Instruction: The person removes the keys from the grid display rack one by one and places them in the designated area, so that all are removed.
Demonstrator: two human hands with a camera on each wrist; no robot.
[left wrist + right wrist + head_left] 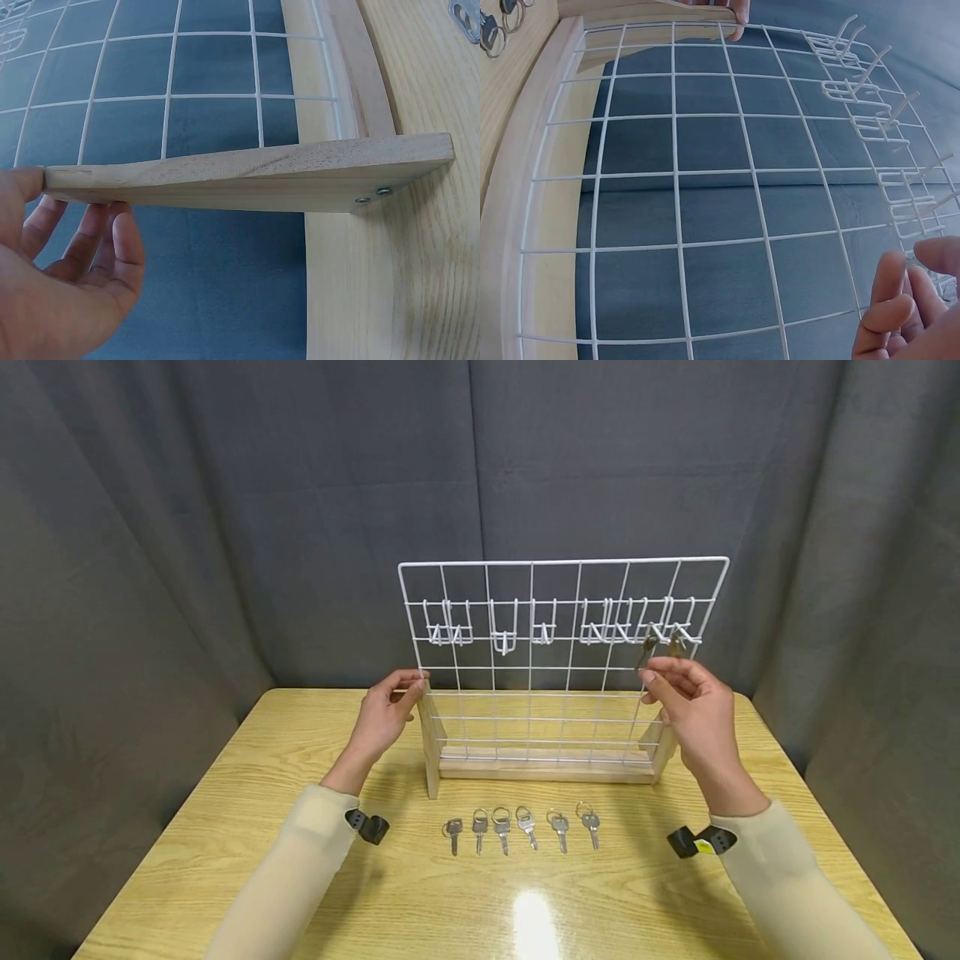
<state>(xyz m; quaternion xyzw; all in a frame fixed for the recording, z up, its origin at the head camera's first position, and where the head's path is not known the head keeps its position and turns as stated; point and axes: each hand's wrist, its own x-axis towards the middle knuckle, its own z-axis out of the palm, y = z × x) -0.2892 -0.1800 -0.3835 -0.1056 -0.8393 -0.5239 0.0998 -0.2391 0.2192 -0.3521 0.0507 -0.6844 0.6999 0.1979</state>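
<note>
A white wire grid rack (531, 693) with a wooden base stands on the table. My left hand (383, 712) holds the top of its left wooden side piece (247, 176), thumb on one face and fingers against the other. At the right end, my right hand (693, 702) has thumb and fingertips together at the lower end of a key (648, 647) that reaches up to a hook. Beside it another key (676, 646) hangs on the rightmost hook, partly behind the hand. In the right wrist view, the right hand's fingers (889, 277) mostly hide the metal between them.
Several keys with rings, among them a leftmost key (453, 835) and a rightmost key (591, 827), lie in a row before the rack. White hooks (504, 642) line the grid's upper part. Grey curtains (337, 510) surround the wooden table (247, 802).
</note>
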